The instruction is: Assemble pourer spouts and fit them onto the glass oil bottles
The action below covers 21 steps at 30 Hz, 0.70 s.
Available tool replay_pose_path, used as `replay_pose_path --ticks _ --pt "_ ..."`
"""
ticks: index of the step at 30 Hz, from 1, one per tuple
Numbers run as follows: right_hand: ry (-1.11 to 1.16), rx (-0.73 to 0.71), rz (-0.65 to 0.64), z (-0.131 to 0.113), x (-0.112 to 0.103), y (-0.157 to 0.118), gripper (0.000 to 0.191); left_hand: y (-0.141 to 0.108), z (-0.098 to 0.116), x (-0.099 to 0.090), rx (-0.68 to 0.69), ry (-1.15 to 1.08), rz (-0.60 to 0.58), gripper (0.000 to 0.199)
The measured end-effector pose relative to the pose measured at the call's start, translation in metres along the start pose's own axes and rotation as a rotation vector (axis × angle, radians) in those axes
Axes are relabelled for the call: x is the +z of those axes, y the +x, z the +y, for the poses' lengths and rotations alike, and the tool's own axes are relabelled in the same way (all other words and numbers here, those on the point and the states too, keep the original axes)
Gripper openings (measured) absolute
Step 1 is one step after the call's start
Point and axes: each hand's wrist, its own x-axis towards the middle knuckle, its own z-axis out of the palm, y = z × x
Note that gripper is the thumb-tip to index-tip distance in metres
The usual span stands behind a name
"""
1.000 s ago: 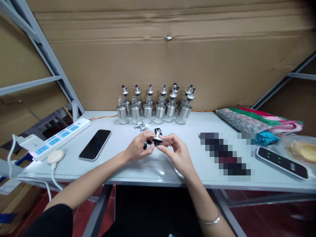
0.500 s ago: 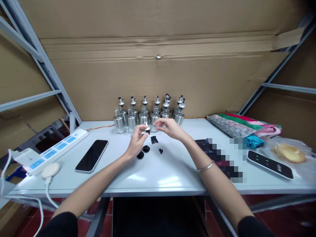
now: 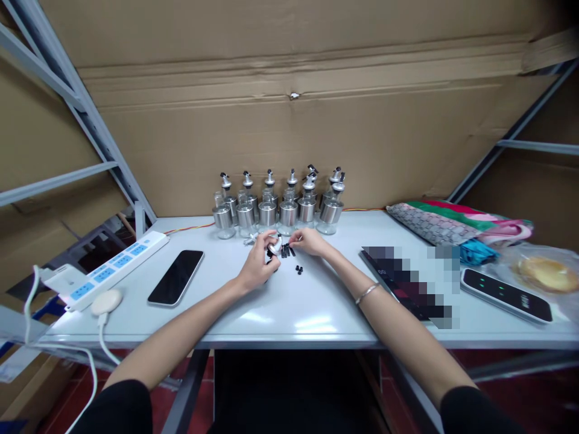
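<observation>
1. Closest in, two black sleeves (image 3: 122,404), and a silver bracelet (image 3: 367,293) shining on the right forearm!
2. Up the pale table (image 3: 280,307) we go: a white round charger (image 3: 107,302) at left, and a dark phone (image 3: 176,277) lying flat just beyond it.
3. Over on the right, a black-topped device (image 3: 506,295) glows with green lights, bagged food (image 3: 547,274) beside it.
4. Centre stage, a little cluster of small black caps (image 3: 299,270) on the tabletop, near both hands.
5. Here's the left hand (image 3: 257,263), thumb and fingers closed around a silver-and-black spout piece (image 3: 275,246), mid-table, in front of the bottles!
6. And the right hand (image 3: 310,242), fingertips narrow, right at the black strips (image 3: 286,252); whether one is pinched, I cannot tell.
7. Just past the left hand, loose silver pieces (image 3: 249,240), partly hidden by the fingers.
8. Then the glass-and-steel bottles (image 3: 267,214) in two rows: four front-row necks at left bare, two at right wearing spouts.
9. Behind it all, the cardboard wall (image 3: 289,138)!
</observation>
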Motion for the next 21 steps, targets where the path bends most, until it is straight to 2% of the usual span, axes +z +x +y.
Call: replay_pose_path --ticks 4,6,10,12,16,21 --pt "0.040 0.041 0.094 0.000 -0.010 -0.003 0.009 0.003 0.005 -0.004 -0.001 0.011 0.003 0.060" --pt "0.169 0.050 0.112 -0.005 -0.016 -0.008 0.011 0.004 0.006 -0.006 -0.016 0.035 0.006 0.058" --pt "0.628 -0.052 0.042 -0.026 -0.021 -0.020 0.023 0.005 0.004 -0.009 -0.007 0.113 -0.007 0.061" --pt "0.754 -0.110 0.017 -0.038 -0.018 -0.025 0.027 0.004 0.003 -0.009 0.005 0.126 -0.018 0.065" --pt "0.904 -0.099 0.023 -0.049 -0.010 -0.029 0.028 0.004 0.003 -0.009 0.046 0.140 -0.029 0.068" --pt "0.972 -0.065 -0.019 -0.048 -0.003 -0.030 0.027 0.005 0.006 -0.011 0.088 0.193 -0.027 0.066"
